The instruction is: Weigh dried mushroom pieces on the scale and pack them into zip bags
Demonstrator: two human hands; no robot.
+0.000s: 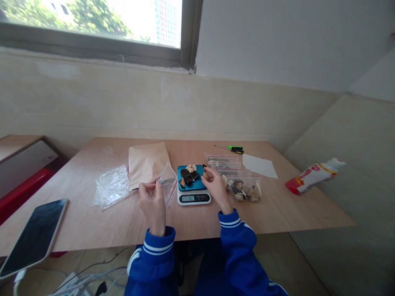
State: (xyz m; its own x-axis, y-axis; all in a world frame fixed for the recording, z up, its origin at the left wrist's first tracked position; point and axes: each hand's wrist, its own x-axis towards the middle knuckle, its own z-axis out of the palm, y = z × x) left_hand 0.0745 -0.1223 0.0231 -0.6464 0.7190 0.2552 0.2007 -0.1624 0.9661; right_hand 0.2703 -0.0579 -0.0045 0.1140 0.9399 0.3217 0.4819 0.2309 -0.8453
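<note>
My left hand (pixel 153 203) pinches a clear zip bag (pixel 168 183) with a red seal line, held up just left of a small kitchen scale (pixel 194 200). Dark and pale pieces of dried mushroom (pixel 189 176) lie in a heap on the scale's blue plate. Over the right edge of that plate, my right hand (pixel 218 189) has its thumb and fingers closed around a brownish piece of dried mushroom (pixel 205 175). The scale's display is lit, but its digits are too small to read surely.
Filled zip bags of dried mushrooms (pixel 247 191) lie right of the scale, beside white paper (pixel 260 165) and a screwdriver (pixel 236 149). A bottle (pixel 314 174) stands further right. Leftward are a brown paper envelope (pixel 148 160), clear empty bags (pixel 112 187) and a tablet (pixel 33 234).
</note>
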